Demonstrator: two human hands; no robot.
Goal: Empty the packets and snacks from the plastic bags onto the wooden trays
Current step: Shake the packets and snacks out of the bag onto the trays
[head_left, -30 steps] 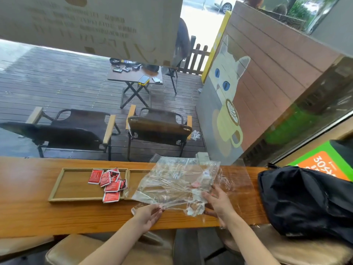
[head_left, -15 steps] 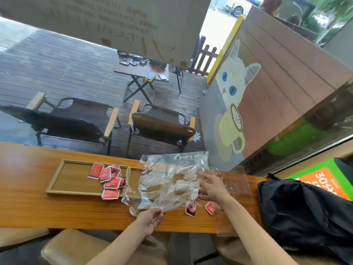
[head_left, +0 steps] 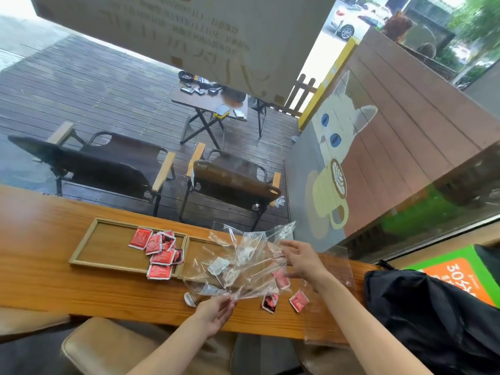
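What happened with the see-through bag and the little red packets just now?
The plastic bag got lifted and tipped. Red packets dropped out onto the counter, short of the trays. The left hand still pinches its near edge; the right hand moved up to its far side. The red pile in the left tray stayed put.

Crinkled clear plastic bag (head_left: 251, 255) (glossy), shiny red foil-like packets (head_left: 159, 250), smooth light wooden tray (head_left: 108, 247), possibly varnished wooden counter (head_left: 54, 280).

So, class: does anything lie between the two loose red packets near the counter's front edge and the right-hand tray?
Yes. The clear bag, pinched by the left hand, drapes over the right tray, between it and the packets.
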